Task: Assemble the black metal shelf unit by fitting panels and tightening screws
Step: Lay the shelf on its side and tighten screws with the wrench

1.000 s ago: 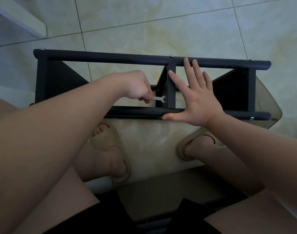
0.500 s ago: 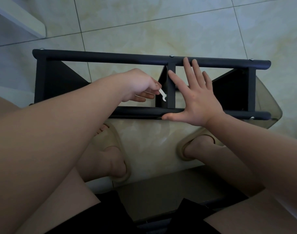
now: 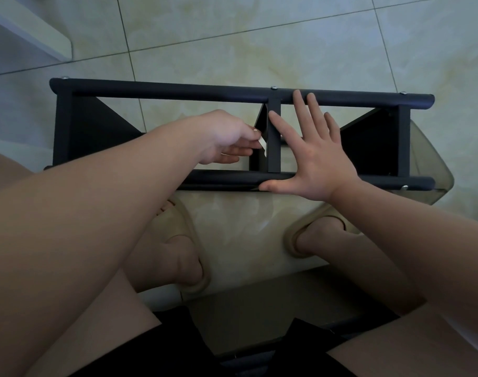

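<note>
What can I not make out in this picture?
1. The wrench: head view, the left hand covers all but its white tip.
2. The screw it works on: head view, hidden behind the divider.
3. Where the right hand touches the shelf: head view, hidden under the hand.

one head-worn view looks steeply down, close over the hands (image 3: 318,156) and shelf frame (image 3: 178,92).

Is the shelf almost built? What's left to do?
Looks mostly built: the shelf frame has its end panels and middle panel in, and screws show along the far rail. In hand: the left hand pinches a small wrench by the middle panel while the right hand presses flat on the frame. Left: probably tightening that joint; whether others are tight I cannot tell.
</note>
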`<state>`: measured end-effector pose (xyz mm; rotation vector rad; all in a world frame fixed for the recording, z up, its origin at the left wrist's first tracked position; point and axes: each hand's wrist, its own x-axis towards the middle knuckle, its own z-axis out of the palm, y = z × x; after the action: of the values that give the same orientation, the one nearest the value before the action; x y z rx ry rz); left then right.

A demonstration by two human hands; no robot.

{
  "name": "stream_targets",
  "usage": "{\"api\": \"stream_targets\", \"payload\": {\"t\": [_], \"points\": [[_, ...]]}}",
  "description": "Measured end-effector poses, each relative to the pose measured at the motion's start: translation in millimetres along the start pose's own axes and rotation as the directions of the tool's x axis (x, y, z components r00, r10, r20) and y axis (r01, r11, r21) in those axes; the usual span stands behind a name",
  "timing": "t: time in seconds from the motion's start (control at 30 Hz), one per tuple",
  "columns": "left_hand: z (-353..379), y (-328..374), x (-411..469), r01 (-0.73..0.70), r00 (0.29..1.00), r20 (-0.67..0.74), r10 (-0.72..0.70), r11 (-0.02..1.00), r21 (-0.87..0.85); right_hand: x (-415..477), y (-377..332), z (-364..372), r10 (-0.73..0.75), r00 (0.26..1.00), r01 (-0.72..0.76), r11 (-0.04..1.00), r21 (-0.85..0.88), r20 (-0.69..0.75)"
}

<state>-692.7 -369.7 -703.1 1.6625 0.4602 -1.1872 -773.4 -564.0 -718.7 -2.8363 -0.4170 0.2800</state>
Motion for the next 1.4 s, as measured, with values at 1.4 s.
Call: {"api": "stream_targets", "payload": {"t": [1.4], "points": [[4.5, 2.1, -1.8, 0.065, 0.995, 0.073, -0.068, 0.997, 0.046, -0.8, -1.7, -1.5, -0.005, 1.000, 0.005, 1.000, -0.023, 0.014]]}}
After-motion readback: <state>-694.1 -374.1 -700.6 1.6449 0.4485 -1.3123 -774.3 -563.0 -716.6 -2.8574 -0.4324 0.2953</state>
